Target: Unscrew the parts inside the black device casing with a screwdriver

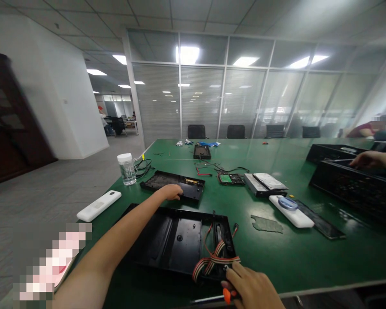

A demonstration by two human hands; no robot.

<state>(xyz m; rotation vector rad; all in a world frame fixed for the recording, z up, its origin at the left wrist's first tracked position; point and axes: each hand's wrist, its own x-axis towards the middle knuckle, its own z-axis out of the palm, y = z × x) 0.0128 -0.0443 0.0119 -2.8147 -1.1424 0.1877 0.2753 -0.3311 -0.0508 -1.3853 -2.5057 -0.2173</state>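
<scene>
My left hand reaches out over a shallow black casing, fingers curled down inside it near its front wall. What those fingers hold, if anything, is hidden. Close to me lies a larger open black casing, partly covered by my left forearm. A ribbon of red, black and white wires spills over its right end. At that corner my right hand is closed around a screwdriver with an orange handle, its metal shaft pointing left.
A lidded clear jar and a white device stand by the green table's left edge. Ahead are a circuit board, a boxy drive and cables. Another person's hand reaches into a black case at right.
</scene>
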